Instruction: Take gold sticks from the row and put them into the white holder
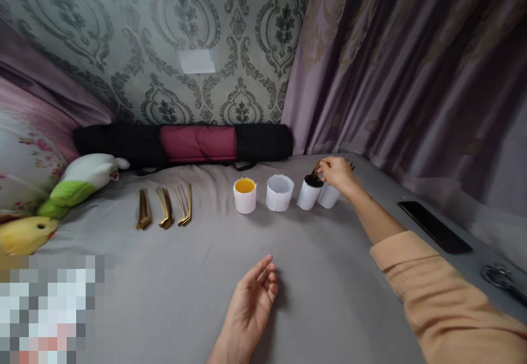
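Note:
Four white cups stand in a row on a grey sheet. One cup (pixel 244 195) holds yellow liquid, the cup beside it (pixel 279 192) looks white inside, a third cup (pixel 309 191) holds dark liquid, and the last cup (pixel 328 196) is partly hidden. My right hand (pixel 336 173) reaches over the dark cup, fingers pinched on a thin stick-like thing I cannot make out. My left hand (pixel 252 302) rests on the sheet near me, palm up, fingers loosely spread, holding nothing. Three bundles of gold-coloured sticks (pixel 164 208) lie to the left of the cups.
A black and maroon roll bag (pixel 185 143) lies against the patterned wall. Plush toys (pixel 84 177) sit at the left. A dark phone (pixel 434 226) and scissors (pixel 502 279) lie at the right by the purple curtain (pixel 411 67).

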The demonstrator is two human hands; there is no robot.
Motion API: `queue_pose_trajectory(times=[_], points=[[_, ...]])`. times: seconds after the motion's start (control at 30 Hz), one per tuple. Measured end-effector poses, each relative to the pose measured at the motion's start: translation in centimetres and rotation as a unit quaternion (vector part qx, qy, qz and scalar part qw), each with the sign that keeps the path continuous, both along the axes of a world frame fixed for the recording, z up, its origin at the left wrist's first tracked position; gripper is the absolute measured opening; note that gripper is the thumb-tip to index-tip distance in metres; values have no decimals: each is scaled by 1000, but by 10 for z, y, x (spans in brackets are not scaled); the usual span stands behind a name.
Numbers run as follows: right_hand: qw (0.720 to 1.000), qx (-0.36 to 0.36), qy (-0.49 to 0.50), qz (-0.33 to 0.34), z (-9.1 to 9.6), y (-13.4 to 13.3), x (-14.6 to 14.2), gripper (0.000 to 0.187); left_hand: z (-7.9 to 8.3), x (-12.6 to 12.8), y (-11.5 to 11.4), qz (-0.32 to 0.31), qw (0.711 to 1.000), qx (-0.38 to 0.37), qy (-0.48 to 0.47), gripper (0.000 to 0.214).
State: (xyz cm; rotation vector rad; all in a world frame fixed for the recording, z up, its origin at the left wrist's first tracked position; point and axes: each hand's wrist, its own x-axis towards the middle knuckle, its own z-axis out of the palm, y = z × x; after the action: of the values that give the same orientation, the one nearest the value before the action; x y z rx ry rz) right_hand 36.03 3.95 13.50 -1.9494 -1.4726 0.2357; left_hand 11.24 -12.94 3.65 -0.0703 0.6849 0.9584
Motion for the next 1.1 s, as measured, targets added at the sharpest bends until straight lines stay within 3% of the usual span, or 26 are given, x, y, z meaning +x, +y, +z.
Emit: queue_pose_trajectory(times=[0.3, 0.63, 0.83, 0.97, 1.1], points=[[999, 0, -15, 28, 2, 5, -6, 22, 1, 1, 0, -4, 1000, 2, 5, 18], [1000, -10, 1, -7, -7, 5, 0, 21, -4, 1, -1, -8, 1000, 22, -5, 18], [999, 9, -1, -53, -5, -9, -4, 24, -9, 2, -1, -1, 999, 40, -1, 19], [996, 48, -21, -72, -3, -31, -21, 27, -9, -1, -3, -7, 999, 49, -7, 16], [994, 84, -49, -42, -23, -55, -60, 28, -9, -14, -6, -9, 999, 45, -10, 15]])
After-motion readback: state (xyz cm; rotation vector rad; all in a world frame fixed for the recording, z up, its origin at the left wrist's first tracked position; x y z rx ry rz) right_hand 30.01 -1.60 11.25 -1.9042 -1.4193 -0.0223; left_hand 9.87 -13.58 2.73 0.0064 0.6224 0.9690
